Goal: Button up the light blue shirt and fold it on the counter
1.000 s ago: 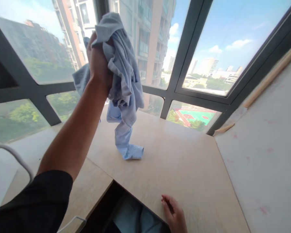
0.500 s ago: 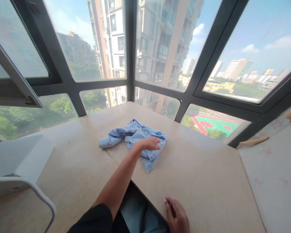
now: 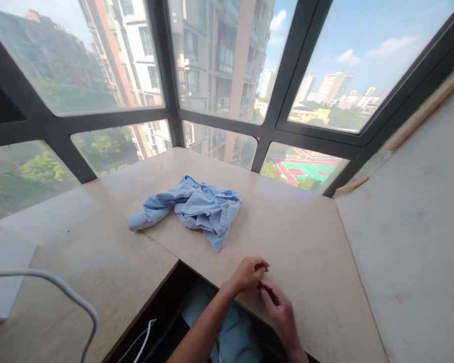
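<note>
- Got a rumpled blue shirt (image 3: 206,206) sprawled on the desk (image 3: 306,237)
- Got the right hand (image 3: 282,308) loosely curled, with a narrow thumb gap
- Can't tell how wide for the left hand (image 3: 247,274), just beside

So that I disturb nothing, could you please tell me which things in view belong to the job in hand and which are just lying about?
In the job:
- blue garment, rumpled on the tabletop
- left hand and right hand

Apparently just lying about:
- white box-like object
- thick white cable

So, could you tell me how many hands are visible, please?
2: the left hand by the near edge of the table, the right hand close beside it, both nearer than the blue shirt.
</note>
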Demonstrator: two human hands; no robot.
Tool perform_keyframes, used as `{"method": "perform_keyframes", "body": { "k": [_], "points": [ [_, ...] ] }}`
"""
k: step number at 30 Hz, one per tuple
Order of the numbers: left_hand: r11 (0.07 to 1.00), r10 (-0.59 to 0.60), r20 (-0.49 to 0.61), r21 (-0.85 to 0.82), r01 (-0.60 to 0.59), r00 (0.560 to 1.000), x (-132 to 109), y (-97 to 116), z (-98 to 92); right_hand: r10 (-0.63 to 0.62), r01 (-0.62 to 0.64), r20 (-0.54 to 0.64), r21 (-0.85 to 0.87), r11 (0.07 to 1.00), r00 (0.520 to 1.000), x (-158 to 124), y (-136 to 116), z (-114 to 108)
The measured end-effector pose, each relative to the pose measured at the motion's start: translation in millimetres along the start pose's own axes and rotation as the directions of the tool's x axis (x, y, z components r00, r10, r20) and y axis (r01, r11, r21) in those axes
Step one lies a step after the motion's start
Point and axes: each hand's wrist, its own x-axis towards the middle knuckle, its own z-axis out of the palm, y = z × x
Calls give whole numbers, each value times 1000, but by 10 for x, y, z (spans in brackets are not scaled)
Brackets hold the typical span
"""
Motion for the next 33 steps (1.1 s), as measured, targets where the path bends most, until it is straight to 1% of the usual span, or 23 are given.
{"method": "perform_keyframes", "body": {
  "k": [1,4,6,7,8,10,13,15,18,24,33],
  "points": [
    [999,44,-8,27,-44,999,-42,-44,-10,40,-40,-27,18,999,999,10,-7,-85],
    [985,150,-30,89,-147,988,-127,-140,-105,127,-121,-175,41,992,976,35,7,-347],
    [987,149,-53,71,-146,987,-138,-173,-165,154,-150,-308,35,988,939,35,41,-480],
    [989,139,-66,56,-136,988,-132,-183,-183,164,-161,-356,38,986,920,30,59,-520],
    [991,131,-77,40,-128,988,-123,-190,-192,168,-169,-391,34,985,905,25,74,-541],
    [993,118,-90,16,-117,989,-105,-196,-193,144,-153,-428,13,988,892,20,88,-529],
    [993,115,-108,16,-114,988,-103,-199,-176,41,-102,-421,-123,987,906,38,61,-436],
    [992,121,-113,31,-119,986,-115,-198,-168,-22,-79,-384,-245,966,923,57,27,-375],
    [990,135,-104,57,-130,985,-136,-191,-166,-70,-61,-336,-364,929,939,76,-10,-332],
    [987,141,-100,95,-132,985,-151,-185,-161,-79,-50,-299,-401,915,951,95,-6,-337],
    [989,129,-115,90,-119,985,-177,-156,-156,-89,-21,-243,-417,908,966,183,5,-300]
  ]
}}
